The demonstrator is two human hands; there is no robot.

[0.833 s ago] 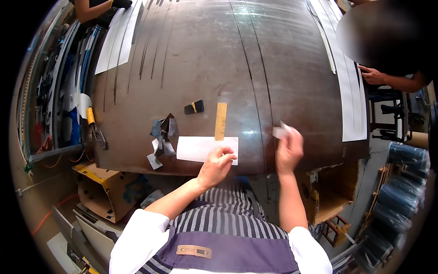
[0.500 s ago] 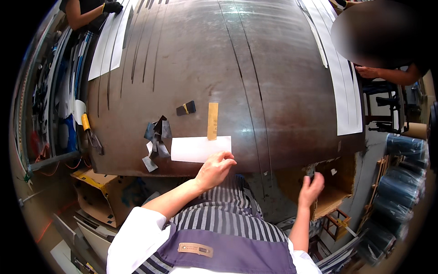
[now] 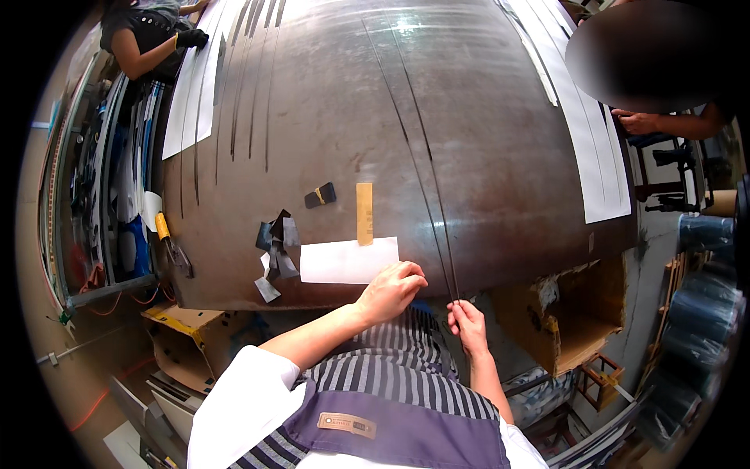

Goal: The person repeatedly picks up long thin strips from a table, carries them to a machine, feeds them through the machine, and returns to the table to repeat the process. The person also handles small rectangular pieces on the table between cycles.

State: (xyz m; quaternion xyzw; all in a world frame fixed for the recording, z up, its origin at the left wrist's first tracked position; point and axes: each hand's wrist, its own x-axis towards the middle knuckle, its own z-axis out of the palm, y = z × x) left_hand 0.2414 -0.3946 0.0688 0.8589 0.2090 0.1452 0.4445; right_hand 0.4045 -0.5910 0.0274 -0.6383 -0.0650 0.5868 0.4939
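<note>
Two long thin dark strips [image 3: 428, 160] run down the brown tabletop [image 3: 320, 109] and come together at its front edge. My right hand [image 3: 467, 324] pinches their near ends just past that edge. Fingers curled together, my left hand [image 3: 393, 292] hovers by the right corner of a white paper rectangle [image 3: 349, 261]; whatever its fingertips hold, if anything, is hidden. Touching the paper's top edge is a tan flat strip [image 3: 365, 211]. Left of the paper lie several dark and grey scraps [image 3: 283, 234], and above them a small dark bundle with a yellow band [image 3: 319, 195].
More dark strips [image 3: 254, 102] and a white sheet [image 3: 191, 105] lie at the far left, beside a co-worker's black-gloved hand [image 3: 191, 38]. A yellow-handled tool [image 3: 162, 227] rests at the left edge. At right are another sheet [image 3: 595, 176], a co-worker's hand [image 3: 637, 121] and a cardboard box [image 3: 590, 305].
My right hand has moved left, from open beside the box to gripping the near ends of the strips, which are drawn closer together. My left hand has shifted slightly right.
</note>
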